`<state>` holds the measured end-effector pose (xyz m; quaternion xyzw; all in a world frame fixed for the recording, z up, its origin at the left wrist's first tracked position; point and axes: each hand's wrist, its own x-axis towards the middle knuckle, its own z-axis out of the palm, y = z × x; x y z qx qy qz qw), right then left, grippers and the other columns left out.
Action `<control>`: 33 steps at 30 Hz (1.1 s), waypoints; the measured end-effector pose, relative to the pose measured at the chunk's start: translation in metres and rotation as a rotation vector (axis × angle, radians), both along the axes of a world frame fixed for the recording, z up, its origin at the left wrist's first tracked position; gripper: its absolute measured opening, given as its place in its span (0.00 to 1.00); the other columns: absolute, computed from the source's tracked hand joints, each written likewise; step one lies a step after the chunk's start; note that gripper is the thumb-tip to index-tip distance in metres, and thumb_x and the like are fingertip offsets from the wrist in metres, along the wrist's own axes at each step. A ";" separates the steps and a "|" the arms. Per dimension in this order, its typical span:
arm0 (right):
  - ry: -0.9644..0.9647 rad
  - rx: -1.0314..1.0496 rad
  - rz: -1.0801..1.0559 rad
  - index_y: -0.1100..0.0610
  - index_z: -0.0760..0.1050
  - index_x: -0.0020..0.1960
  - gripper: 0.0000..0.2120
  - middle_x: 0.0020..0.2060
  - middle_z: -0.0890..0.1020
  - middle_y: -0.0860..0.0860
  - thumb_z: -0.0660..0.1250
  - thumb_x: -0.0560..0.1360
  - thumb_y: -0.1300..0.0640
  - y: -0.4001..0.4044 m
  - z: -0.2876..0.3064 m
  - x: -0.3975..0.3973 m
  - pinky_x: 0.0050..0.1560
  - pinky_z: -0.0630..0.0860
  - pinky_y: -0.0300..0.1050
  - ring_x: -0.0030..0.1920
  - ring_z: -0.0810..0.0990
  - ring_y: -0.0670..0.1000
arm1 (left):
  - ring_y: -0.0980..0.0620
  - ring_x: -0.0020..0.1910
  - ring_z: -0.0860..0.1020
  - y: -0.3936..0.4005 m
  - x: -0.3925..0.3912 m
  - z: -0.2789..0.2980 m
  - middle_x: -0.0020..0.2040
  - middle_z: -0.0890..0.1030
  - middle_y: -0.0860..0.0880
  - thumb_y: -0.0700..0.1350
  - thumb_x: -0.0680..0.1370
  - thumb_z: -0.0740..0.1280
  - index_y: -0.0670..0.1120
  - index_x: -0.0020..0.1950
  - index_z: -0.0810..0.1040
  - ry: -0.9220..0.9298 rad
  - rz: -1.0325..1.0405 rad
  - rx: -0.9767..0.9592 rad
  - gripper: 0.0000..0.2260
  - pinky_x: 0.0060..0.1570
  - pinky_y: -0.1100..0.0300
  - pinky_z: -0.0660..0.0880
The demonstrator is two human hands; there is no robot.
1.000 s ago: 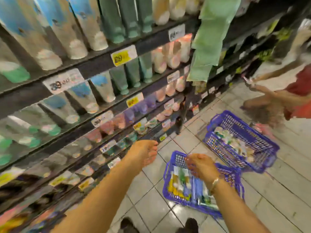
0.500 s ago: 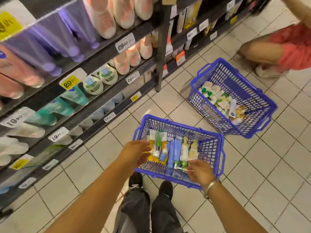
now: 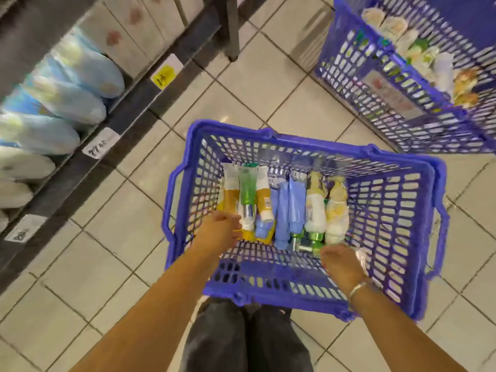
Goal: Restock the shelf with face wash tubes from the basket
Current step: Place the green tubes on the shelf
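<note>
A blue plastic basket [image 3: 295, 143] stands on the tiled floor in front of my feet. A row of face wash tubes lies in it: yellow-and-white tubes [image 3: 231, 194], a green tube [image 3: 248, 190], blue tubes [image 3: 288, 208] and cream tubes [image 3: 316, 208]. My left hand [image 3: 218, 232] reaches into the basket's left side, its fingers down on the lower end of a yellow tube; blur hides the hold. My right hand [image 3: 340, 261], with a bracelet at the wrist, hovers at the green caps [image 3: 316, 238] on the row's near end, fingers loosely curled, holding nothing.
The bottom shelf [image 3: 80, 167] runs along the left, holding pale blue tubes [image 3: 80, 68] behind price tags [image 3: 100, 143]. A second blue basket [image 3: 397, 111] with more tubes sits at the upper right. My legs in dark trousers [image 3: 241, 342] are just behind the near basket.
My view has dropped from the upper shelves down to the basket. Both hands have gone from above the basket down into it, onto the tubes.
</note>
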<state>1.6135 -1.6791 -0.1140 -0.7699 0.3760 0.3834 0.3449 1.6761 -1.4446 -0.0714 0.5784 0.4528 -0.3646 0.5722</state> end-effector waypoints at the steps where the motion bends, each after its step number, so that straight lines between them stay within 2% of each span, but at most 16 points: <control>1: 0.037 -0.015 0.120 0.55 0.68 0.27 0.19 0.27 0.73 0.53 0.58 0.75 0.67 0.000 -0.010 0.001 0.36 0.64 0.41 0.34 0.71 0.53 | 0.51 0.30 0.69 -0.005 -0.001 -0.018 0.34 0.71 0.46 0.36 0.79 0.59 0.44 0.37 0.71 0.009 -0.014 0.007 0.10 0.22 0.68 0.66; 2: 0.079 -0.039 0.224 0.57 0.72 0.31 0.16 0.34 0.77 0.58 0.57 0.76 0.65 -0.002 -0.020 0.002 0.40 0.65 0.41 0.40 0.74 0.55 | 0.51 0.30 0.68 -0.008 -0.001 -0.036 0.33 0.70 0.46 0.35 0.78 0.59 0.44 0.36 0.70 0.013 -0.027 0.028 0.12 0.22 0.68 0.64; 4: 0.094 -0.072 0.296 0.66 0.78 0.47 0.11 0.49 0.80 0.63 0.57 0.77 0.64 -0.007 -0.042 0.001 0.48 0.70 0.45 0.52 0.78 0.59 | 0.50 0.31 0.69 -0.014 -0.001 -0.068 0.33 0.70 0.46 0.36 0.77 0.60 0.45 0.35 0.71 0.012 -0.066 0.080 0.12 0.29 0.64 0.66; 7: 0.067 -0.113 0.331 0.66 0.75 0.58 0.13 0.59 0.77 0.64 0.60 0.75 0.65 -0.012 -0.068 -0.002 0.57 0.69 0.46 0.59 0.75 0.61 | 0.48 0.40 0.71 -0.018 0.001 -0.106 0.36 0.72 0.45 0.39 0.77 0.62 0.46 0.34 0.70 0.011 -0.123 0.180 0.11 0.39 0.57 0.67; 10: 0.055 -0.151 0.350 0.62 0.75 0.60 0.14 0.58 0.78 0.62 0.61 0.74 0.65 -0.019 -0.093 -0.009 0.57 0.71 0.48 0.58 0.76 0.62 | 0.48 0.40 0.70 -0.020 0.003 -0.135 0.41 0.73 0.42 0.41 0.77 0.63 0.45 0.36 0.71 0.010 -0.104 0.232 0.10 0.37 0.58 0.65; 12: 0.074 -0.190 0.464 0.59 0.75 0.57 0.11 0.54 0.80 0.60 0.62 0.75 0.62 -0.022 -0.106 -0.014 0.51 0.73 0.47 0.54 0.78 0.60 | 0.48 0.42 0.71 -0.021 0.006 -0.149 0.44 0.74 0.42 0.43 0.78 0.63 0.44 0.41 0.74 0.017 -0.124 0.244 0.06 0.39 0.59 0.67; 14: 0.097 -0.242 0.620 0.57 0.75 0.55 0.09 0.53 0.81 0.56 0.61 0.75 0.57 -0.022 -0.116 -0.016 0.46 0.71 0.44 0.52 0.78 0.57 | 0.47 0.43 0.73 -0.023 0.009 -0.162 0.45 0.76 0.42 0.46 0.78 0.63 0.41 0.46 0.77 0.026 -0.162 0.255 0.08 0.43 0.57 0.69; 17: 0.118 -0.291 0.811 0.53 0.72 0.60 0.14 0.58 0.78 0.52 0.62 0.75 0.52 -0.021 -0.128 -0.017 0.56 0.69 0.46 0.58 0.76 0.55 | 0.43 0.50 0.77 -0.029 0.013 -0.176 0.51 0.78 0.41 0.48 0.76 0.66 0.38 0.60 0.73 0.034 -0.177 0.232 0.17 0.50 0.53 0.74; 20: 0.169 -0.365 0.902 0.51 0.69 0.63 0.17 0.61 0.75 0.51 0.61 0.75 0.52 -0.018 -0.138 -0.020 0.63 0.65 0.48 0.62 0.72 0.54 | 0.44 0.51 0.77 -0.033 0.015 -0.185 0.52 0.79 0.44 0.50 0.74 0.69 0.41 0.61 0.73 -0.024 -0.219 0.246 0.20 0.48 0.54 0.74; 22: 0.204 -0.401 0.950 0.50 0.68 0.64 0.18 0.62 0.74 0.51 0.61 0.75 0.52 -0.017 -0.141 -0.022 0.63 0.64 0.49 0.63 0.71 0.55 | 0.43 0.53 0.78 -0.033 0.017 -0.190 0.53 0.79 0.44 0.50 0.73 0.70 0.43 0.62 0.72 -0.062 -0.241 0.251 0.21 0.48 0.54 0.75; 25: 0.235 -0.415 1.021 0.50 0.69 0.62 0.16 0.60 0.75 0.52 0.61 0.74 0.52 -0.018 -0.141 -0.021 0.60 0.65 0.49 0.62 0.70 0.56 | 0.42 0.51 0.80 -0.031 0.018 -0.192 0.52 0.81 0.43 0.48 0.73 0.69 0.45 0.59 0.74 -0.046 -0.257 0.173 0.16 0.51 0.51 0.78; 27: 0.209 -0.424 1.043 0.52 0.71 0.61 0.15 0.60 0.75 0.53 0.62 0.74 0.52 -0.018 -0.136 -0.019 0.60 0.66 0.48 0.61 0.70 0.56 | 0.47 0.43 0.79 -0.029 0.014 -0.187 0.46 0.80 0.47 0.47 0.74 0.67 0.47 0.55 0.75 -0.030 -0.233 0.102 0.11 0.45 0.51 0.80; 30: 0.105 -0.364 0.985 0.56 0.68 0.63 0.18 0.62 0.71 0.55 0.62 0.75 0.50 -0.013 -0.122 -0.016 0.59 0.69 0.48 0.60 0.72 0.57 | 0.51 0.31 0.76 -0.026 0.004 -0.172 0.38 0.78 0.47 0.43 0.77 0.64 0.49 0.50 0.73 -0.039 -0.114 -0.008 0.04 0.27 0.61 0.76; 33: -0.054 -0.267 0.946 0.55 0.66 0.63 0.19 0.61 0.70 0.54 0.62 0.76 0.50 -0.003 -0.099 -0.010 0.53 0.73 0.47 0.56 0.75 0.56 | 0.56 0.23 0.74 -0.023 -0.007 -0.151 0.34 0.76 0.47 0.41 0.77 0.63 0.50 0.50 0.71 -0.080 -0.116 0.005 0.05 0.23 0.65 0.73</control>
